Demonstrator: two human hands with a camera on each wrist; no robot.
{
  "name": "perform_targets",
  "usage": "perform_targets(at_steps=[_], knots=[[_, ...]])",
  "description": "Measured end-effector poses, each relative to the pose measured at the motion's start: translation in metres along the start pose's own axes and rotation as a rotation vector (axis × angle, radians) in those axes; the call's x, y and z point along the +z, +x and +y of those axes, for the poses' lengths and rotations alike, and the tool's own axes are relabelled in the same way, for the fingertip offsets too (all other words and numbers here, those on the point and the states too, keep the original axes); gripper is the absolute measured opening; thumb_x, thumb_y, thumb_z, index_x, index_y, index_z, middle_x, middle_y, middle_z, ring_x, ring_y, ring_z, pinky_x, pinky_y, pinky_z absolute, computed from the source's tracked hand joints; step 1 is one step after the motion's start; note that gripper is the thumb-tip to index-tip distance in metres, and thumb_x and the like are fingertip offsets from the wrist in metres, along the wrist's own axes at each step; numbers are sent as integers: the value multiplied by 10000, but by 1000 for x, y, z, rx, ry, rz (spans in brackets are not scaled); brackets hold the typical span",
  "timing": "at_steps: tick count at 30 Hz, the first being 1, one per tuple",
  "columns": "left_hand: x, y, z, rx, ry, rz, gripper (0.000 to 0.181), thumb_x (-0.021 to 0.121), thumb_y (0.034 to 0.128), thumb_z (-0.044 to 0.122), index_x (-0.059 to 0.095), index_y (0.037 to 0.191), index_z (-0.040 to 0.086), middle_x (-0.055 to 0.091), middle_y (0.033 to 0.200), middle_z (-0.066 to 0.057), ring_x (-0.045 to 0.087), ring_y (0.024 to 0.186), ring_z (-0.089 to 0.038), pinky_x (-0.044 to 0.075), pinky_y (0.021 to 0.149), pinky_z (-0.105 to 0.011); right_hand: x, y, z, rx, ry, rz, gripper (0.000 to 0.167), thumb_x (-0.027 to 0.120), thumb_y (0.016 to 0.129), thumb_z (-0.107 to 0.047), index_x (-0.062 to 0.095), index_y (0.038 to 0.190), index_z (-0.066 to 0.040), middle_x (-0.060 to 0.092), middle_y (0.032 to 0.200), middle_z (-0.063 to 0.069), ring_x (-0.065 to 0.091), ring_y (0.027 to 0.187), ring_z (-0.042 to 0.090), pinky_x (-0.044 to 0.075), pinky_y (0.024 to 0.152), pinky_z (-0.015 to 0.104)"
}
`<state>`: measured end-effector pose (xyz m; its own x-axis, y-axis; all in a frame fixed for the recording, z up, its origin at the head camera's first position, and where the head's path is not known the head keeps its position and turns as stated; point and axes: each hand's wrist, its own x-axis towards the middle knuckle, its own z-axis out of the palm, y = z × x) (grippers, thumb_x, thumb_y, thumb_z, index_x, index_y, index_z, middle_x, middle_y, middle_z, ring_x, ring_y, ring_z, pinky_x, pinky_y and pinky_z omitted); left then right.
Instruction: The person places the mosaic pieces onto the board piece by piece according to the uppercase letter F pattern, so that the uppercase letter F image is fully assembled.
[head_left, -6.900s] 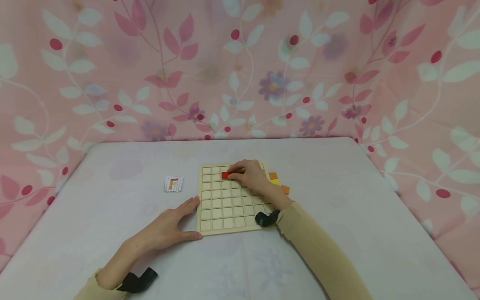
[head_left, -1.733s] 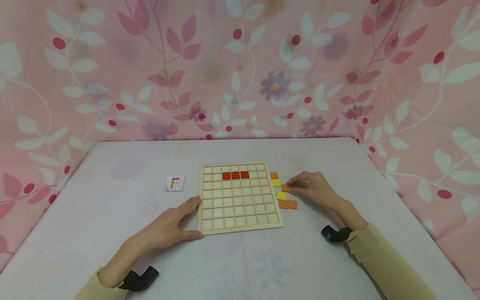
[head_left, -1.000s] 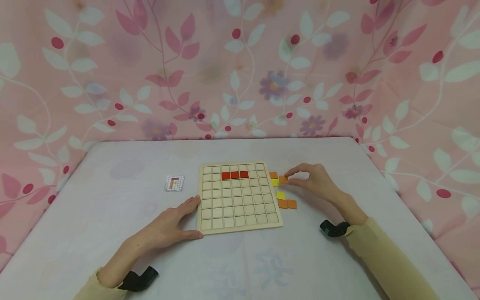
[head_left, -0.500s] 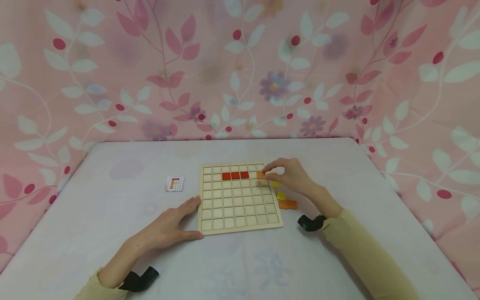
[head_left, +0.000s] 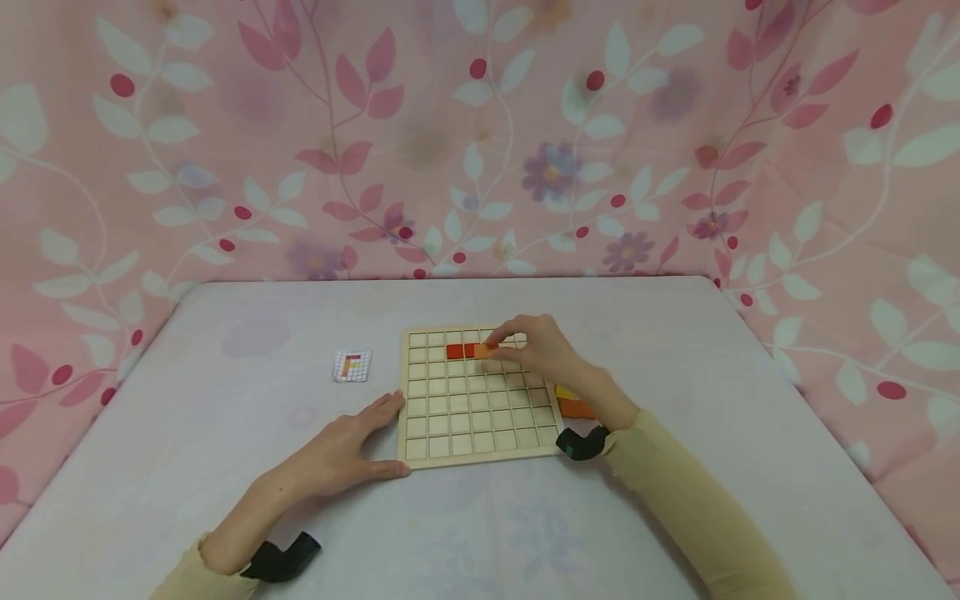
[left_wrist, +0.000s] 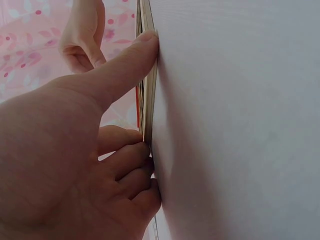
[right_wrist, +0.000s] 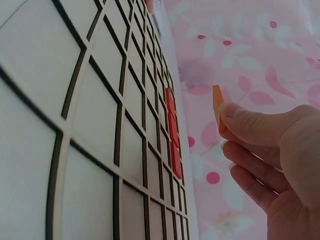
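Note:
A wooden grid board (head_left: 472, 421) lies on the table, with three red tiles (right_wrist: 172, 135) in a row near its far side. My right hand (head_left: 553, 354) pinches a square orange tile (head_left: 482, 352) between thumb and fingers. In the right wrist view the orange tile (right_wrist: 218, 107) is held on edge, raised clear of the board. From the head it covers the rightmost red tile. My left hand (head_left: 330, 457) rests at the board's left edge, thumb at the near corner and fingers extended; the left wrist view shows the thumb (left_wrist: 125, 67) touching the board's side.
A small card with a coloured grid pattern (head_left: 352, 366) lies left of the board. Right of the board are a yellow tile (head_left: 564, 392) and orange tiles (head_left: 577, 409), partly hidden by my right wrist. A floral curtain (head_left: 480, 142) stands behind the table.
My right hand has finished the red row, then picked up an orange tile from beside the board and carried it left over the red tiles. My left hand has stayed put.

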<state>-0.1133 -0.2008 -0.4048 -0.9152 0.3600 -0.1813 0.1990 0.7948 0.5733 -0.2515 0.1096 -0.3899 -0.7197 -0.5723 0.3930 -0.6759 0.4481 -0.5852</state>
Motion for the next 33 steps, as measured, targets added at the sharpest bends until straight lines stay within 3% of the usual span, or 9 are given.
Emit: perform_targets(at_steps=[13, 21, 33], knots=[[0, 0, -1, 3, -1, 7, 1008, 784, 783, 568, 316, 1579, 163, 276, 1641, -89, 266, 1505, -338, 290, 1159, -593, 19, 17, -11, 34, 28, -46, 171, 828, 817, -149, 788, 968, -78, 779, 956, 34, 712, 961, 219, 557, 877, 452], [0, -1, -1, 9, 7, 10, 1003, 772, 790, 578, 313, 1580, 163, 278, 1639, -96, 268, 1501, -345, 279, 1149, -624, 29, 16, -7, 107, 58, -53, 170, 828, 815, -152, 786, 971, -98, 777, 960, 12, 700, 994, 202, 538, 931, 430], [1, 0, -1, 2, 22, 5, 1013, 770, 786, 588, 305, 1583, 172, 279, 1639, -105, 284, 1495, -353, 287, 1130, -649, 36, 13, -2, 149, 7, -50, 165, 814, 840, -194, 785, 988, -127, 771, 967, -19, 674, 991, 186, 495, 936, 401]])
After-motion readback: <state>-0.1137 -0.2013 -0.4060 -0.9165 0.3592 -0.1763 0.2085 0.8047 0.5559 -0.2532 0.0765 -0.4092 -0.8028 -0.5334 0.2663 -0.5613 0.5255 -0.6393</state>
